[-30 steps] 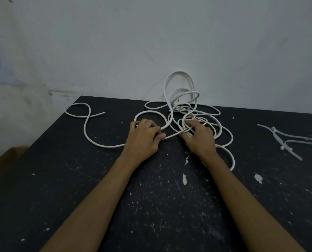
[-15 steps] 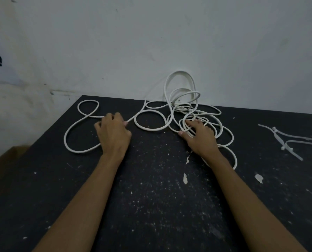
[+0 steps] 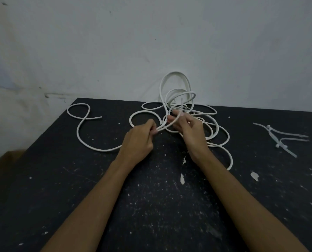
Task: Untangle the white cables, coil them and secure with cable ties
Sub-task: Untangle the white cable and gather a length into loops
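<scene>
I am in the untangling step: nothing is coiled yet. The white cables (image 3: 184,113) lie in a knotted heap at the far middle of the black table (image 3: 78,197), with a few loops standing up against the wall (image 3: 151,42). My left hand (image 3: 138,140) has its fingers closed around one strand, and my right hand (image 3: 188,130) pinches that same strand nearer the knot, so a short stretch runs between them. A long tail (image 3: 82,135) snakes off to the left, its free end lying loose on the table. The cable ties (image 3: 280,137) wait well apart on the right (untouched, by the look of them). Next, I judge, I should feed this strand back through the crossing loops, gently, so the knot does not tighten.
</scene>
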